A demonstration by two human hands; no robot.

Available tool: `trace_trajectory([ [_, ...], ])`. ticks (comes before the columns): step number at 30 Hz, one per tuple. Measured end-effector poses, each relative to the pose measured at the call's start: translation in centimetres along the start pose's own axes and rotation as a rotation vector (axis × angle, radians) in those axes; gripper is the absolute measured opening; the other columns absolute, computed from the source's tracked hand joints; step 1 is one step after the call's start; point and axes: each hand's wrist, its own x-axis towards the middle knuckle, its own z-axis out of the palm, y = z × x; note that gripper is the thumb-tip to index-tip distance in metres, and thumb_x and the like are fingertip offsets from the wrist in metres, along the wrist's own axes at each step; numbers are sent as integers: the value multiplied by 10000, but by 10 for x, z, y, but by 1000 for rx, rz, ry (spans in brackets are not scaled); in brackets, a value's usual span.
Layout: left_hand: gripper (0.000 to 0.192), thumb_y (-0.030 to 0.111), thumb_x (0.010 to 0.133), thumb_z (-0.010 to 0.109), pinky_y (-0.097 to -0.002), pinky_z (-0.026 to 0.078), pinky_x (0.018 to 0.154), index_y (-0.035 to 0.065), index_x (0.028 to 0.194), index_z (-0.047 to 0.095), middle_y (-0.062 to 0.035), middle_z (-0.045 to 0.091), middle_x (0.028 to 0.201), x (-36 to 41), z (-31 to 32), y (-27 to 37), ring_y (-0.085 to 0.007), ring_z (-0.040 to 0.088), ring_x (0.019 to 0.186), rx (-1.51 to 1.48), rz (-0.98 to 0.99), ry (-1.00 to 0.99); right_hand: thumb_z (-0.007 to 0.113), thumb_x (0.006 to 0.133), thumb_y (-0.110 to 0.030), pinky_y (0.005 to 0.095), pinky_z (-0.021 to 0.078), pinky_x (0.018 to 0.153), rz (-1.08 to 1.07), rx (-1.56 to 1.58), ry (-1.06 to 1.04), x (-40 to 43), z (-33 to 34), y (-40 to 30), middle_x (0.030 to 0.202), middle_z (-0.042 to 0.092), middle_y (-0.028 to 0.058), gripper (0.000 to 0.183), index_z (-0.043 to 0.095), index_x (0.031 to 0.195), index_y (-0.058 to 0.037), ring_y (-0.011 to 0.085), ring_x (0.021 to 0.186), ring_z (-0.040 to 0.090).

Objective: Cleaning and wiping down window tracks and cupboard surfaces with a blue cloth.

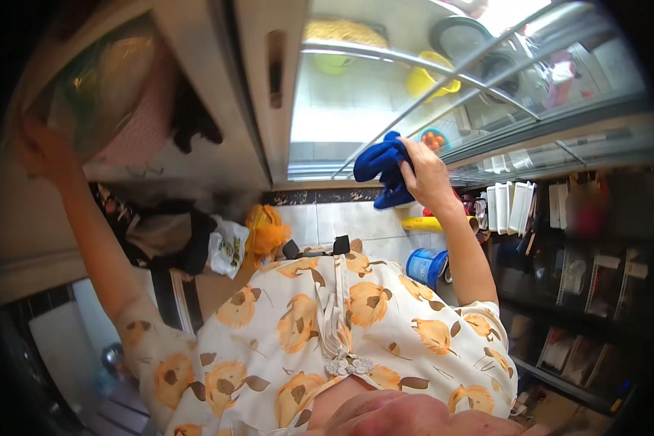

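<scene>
My right hand (428,174) grips a bunched dark blue cloth (384,161) in front of a glass pane (338,114) crossed by pale metal bars. The cloth hangs from the fingertips over the lower part of the window. On the far left my left hand (46,147) is raised at the edge of a framed panel (196,43); it is blurred, and I cannot tell whether its fingers hold the edge. Behind that frame, or reflected in it, show a pink patterned surface (141,128) and a green and clear shape.
Through the glass show a yellow basket (428,76) and a bowl of orange-red round items (433,139). Below stand a blue bucket (426,267), a yellow roll (425,224), an orange bag (266,231) and a white plastic bag (228,248). Dark shelves (556,305) line the right.
</scene>
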Motion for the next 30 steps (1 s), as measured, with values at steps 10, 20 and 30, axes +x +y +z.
trace_trajectory([
  [10,534,290,823,703,-511,232,1129,152,1315,549,-194,350,1466,-33,35,210,-324,316,1385,-574,547,-157,560,909,-204,462,491,778,304,111,198,-44,-12,9,961,641,260,347,556,1214,-39,438,907,613],
  [20,649,386,803,716,-497,65,1163,282,1391,463,-73,304,1529,0,128,278,-246,227,1434,-328,656,-176,595,906,-229,435,472,783,346,296,436,-50,-20,3,887,653,219,269,555,1090,-37,397,910,619],
  [30,666,461,825,658,-530,83,1151,296,1421,412,-93,276,1542,0,154,241,-261,221,1438,-15,618,-141,626,817,0,360,442,914,280,501,528,-30,-30,17,1071,613,170,361,536,1159,-74,311,1004,595],
])
